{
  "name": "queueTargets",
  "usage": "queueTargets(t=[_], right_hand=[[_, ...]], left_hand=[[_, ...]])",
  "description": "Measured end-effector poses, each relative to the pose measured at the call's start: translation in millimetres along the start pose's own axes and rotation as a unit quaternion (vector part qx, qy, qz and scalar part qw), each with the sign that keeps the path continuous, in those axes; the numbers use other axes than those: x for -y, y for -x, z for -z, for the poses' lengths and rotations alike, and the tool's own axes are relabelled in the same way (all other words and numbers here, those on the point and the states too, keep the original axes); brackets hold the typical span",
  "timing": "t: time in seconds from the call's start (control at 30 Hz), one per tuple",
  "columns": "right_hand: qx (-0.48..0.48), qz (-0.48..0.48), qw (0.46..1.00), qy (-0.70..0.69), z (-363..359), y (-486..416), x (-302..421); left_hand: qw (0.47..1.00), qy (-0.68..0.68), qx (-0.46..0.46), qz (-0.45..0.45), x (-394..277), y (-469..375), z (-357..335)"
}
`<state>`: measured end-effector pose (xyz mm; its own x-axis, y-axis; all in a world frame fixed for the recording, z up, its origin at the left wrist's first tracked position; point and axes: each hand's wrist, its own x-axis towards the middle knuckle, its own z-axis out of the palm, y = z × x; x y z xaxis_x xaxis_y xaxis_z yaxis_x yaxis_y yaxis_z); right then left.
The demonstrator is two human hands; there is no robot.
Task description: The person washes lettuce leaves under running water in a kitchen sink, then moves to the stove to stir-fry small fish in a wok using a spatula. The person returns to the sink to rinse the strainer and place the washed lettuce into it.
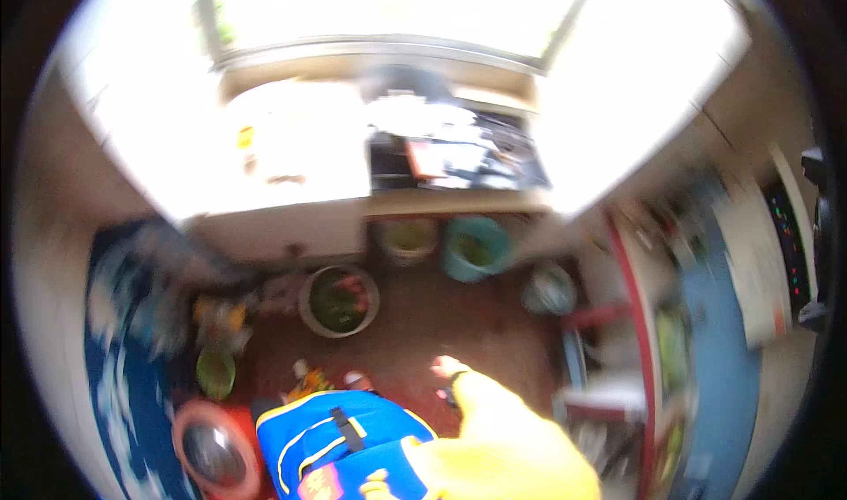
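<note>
My right hand (448,366) hangs over the reddish floor (423,328), at the end of a yellow sleeve (516,434) with a dark band at the wrist. It is small and blurred, and whether its fingers hold anything is unclear. No part of my left hand shows. Blue clothing with yellow piping (390,420) covers my front and bears a pink patch with writing. Ahead on the floor stands a pale-rimmed tub (306,311) with dark green and red contents. A teal bucket (456,258) sits beyond, under the counter.
A white counter (317,136) adjoins a sink-like area (456,153) with blurred dishes below a bright window. At right is a red-edged shelf unit (635,301); a small basin (549,291) stands near it. At left are a green basin (215,373) and a salmon-rimmed round container (248,457).
</note>
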<state>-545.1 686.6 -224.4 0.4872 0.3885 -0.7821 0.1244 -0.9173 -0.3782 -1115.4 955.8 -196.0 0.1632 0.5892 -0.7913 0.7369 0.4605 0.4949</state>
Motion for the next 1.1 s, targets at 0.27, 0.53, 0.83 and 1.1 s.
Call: queueTargets(t=[0.27, 0.53, 0.83, 1.1], right_hand=[[-0.199, -0.182, 0.954, -0.128, -52.2, 104.2, -251.7], [-0.111, -0.385, 0.891, -0.213, -223.6, 286.5, -406.3], [-0.291, -0.257, 0.807, -0.445, -202.1, 377.8, -489.2], [-0.336, -0.076, 0.744, -0.572, -84.1, 338.9, -584.7]], left_hand=[[0.927, -0.215, 0.243, -0.187, -176.4, -34.0, -255.7], [0.823, -0.326, 0.374, -0.277, -153.6, 29.7, -360.7], [0.793, -0.392, 0.366, -0.29, -96.9, 47.0, -373.5], [0.836, -0.446, 0.119, -0.297, -112.0, 3.1, -393.1]])
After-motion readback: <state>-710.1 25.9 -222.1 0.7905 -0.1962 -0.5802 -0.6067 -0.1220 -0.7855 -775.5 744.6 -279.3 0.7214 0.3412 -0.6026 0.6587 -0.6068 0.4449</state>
